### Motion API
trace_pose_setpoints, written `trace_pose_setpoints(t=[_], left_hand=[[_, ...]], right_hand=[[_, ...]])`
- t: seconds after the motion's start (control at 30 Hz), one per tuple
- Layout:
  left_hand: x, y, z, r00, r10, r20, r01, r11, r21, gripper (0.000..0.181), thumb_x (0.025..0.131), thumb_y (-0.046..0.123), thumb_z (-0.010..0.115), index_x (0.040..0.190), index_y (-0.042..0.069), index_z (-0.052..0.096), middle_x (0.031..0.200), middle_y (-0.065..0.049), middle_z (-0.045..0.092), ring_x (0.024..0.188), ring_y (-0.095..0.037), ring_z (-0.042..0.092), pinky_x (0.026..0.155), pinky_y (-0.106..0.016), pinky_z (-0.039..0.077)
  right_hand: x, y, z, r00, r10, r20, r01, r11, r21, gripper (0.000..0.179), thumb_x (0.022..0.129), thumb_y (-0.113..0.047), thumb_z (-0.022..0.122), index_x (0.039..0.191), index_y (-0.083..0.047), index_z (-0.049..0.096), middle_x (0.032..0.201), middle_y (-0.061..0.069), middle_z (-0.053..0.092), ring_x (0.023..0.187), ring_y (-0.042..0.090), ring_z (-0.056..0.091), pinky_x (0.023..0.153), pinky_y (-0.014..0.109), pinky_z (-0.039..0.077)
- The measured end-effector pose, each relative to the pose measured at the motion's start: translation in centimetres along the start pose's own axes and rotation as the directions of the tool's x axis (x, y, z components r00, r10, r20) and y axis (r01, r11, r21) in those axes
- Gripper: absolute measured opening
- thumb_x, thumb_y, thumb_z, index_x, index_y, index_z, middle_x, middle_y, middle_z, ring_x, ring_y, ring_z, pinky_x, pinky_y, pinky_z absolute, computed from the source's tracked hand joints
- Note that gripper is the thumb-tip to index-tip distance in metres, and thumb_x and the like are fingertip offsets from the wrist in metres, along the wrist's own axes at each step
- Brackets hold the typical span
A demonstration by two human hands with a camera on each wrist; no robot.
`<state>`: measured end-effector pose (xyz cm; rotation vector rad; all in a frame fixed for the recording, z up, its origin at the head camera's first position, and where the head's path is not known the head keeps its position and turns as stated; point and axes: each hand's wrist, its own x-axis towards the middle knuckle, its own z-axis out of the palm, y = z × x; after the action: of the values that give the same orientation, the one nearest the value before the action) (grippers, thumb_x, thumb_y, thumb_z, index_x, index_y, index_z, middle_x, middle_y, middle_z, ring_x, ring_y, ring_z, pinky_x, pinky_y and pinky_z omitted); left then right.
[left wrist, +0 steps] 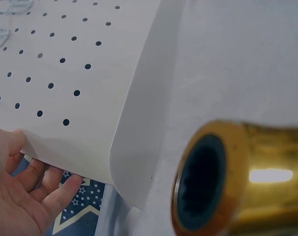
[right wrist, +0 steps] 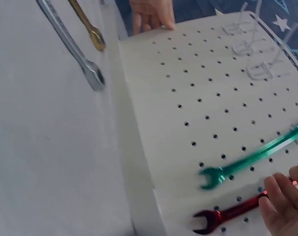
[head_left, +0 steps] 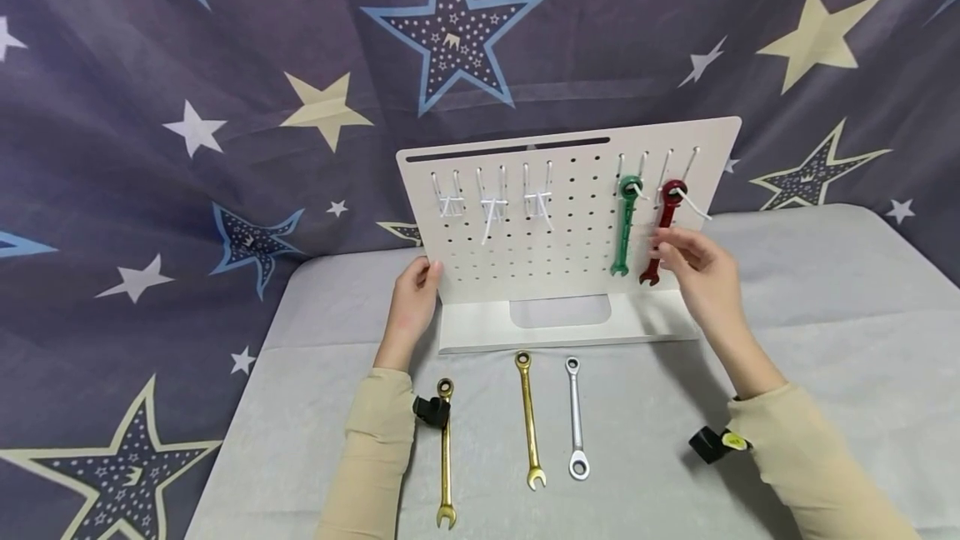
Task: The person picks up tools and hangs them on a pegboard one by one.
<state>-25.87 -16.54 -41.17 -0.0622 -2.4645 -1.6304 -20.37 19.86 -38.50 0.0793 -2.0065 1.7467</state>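
Note:
A white pegboard [head_left: 525, 265] stands upright on its base. My left hand [head_left: 414, 294] holds its left edge, thumb on the front and fingers behind. A green wrench [head_left: 625, 227] hangs by its ring end from a hook on the right side. Beside it, a red wrench [head_left: 667, 211] hangs with its ring end around a white hook. My right hand [head_left: 701, 273] pinches the red wrench's shaft with thumb and forefinger; the other fingers [right wrist: 281, 201] cover part of it in the right wrist view.
On the grey-covered table lie two gold wrenches, one [head_left: 446, 457] by the left sleeve and another [head_left: 529, 419] nearer the middle, plus a silver wrench [head_left: 576, 419]. Several white hooks [head_left: 492, 202] jut from the board's left half. A starry curtain [head_left: 600, 40] hangs behind.

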Motion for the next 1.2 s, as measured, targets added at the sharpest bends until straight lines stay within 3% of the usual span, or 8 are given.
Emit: trace_pose_setpoints(t=[0.17,0.57,0.77,0.93,1.2], left_hand=[[0.0,0.0,0.0,1.000,-0.005,0.010,0.005,1.000,-0.006,0.029,0.106,0.019,0.050,0.117,-0.004,0.061,0.130,-0.024,0.060,0.126,-0.034,0.054,0.105,-0.045,0.042],[-0.1,0.1,-0.1,1.000,0.017,0.003,-0.017,1.000,-0.006,0.028,0.106,0.018,0.050,0.116,-0.005,0.061,0.129,-0.025,0.061,0.126,-0.035,0.054,0.105,-0.046,0.042],[-0.1,0.2,-0.1,1.000,0.016,-0.001,-0.016,1.000,-0.003,0.028,0.106,0.018,0.050,0.116,-0.005,0.061,0.129,-0.025,0.060,0.126,-0.035,0.054,0.105,-0.046,0.042],[0.0,0.1,0.0,1.000,0.020,0.000,-0.020,1.000,-0.002,0.028,0.106,0.018,0.049,0.115,-0.006,0.061,0.128,-0.025,0.060,0.126,-0.035,0.054,0.105,-0.046,0.042],[-0.2,0.1,-0.1,1.000,-0.003,0.013,0.003,1.000,-0.023,0.031,0.106,0.020,0.049,0.120,-0.004,0.061,0.129,-0.023,0.060,0.125,-0.034,0.054,0.105,-0.045,0.043]], right_hand=[[0.4,-0.1,-1.2,0.998,-0.008,-0.068,0.012,0.998,0.060,0.018,0.096,-0.001,0.063,0.111,0.008,0.066,0.089,-0.009,0.073,0.078,0.005,0.068,0.070,0.015,0.053],[1.8,0.7,-3.4,0.977,0.021,-0.213,-0.018,1.000,0.015,0.016,0.094,0.004,0.064,0.099,-0.009,0.071,0.083,-0.013,0.071,0.071,0.001,0.065,0.065,0.012,0.049],[2.6,0.8,-3.9,0.958,0.059,-0.279,-0.075,0.996,-0.046,0.013,0.092,-0.003,0.069,0.102,-0.010,0.072,0.081,-0.014,0.067,0.071,0.000,0.062,0.065,0.010,0.047],[3.3,1.1,-4.1,0.951,0.108,-0.289,-0.096,0.994,0.056,0.012,0.091,-0.001,0.070,0.100,-0.009,0.073,0.082,-0.010,0.068,0.071,0.002,0.063,0.065,0.011,0.048],[4.1,2.2,-3.3,0.967,0.106,-0.231,-0.041,0.963,0.267,0.020,0.087,0.008,0.069,0.092,-0.012,0.071,0.079,-0.005,0.067,0.068,0.005,0.062,0.063,0.013,0.051]])
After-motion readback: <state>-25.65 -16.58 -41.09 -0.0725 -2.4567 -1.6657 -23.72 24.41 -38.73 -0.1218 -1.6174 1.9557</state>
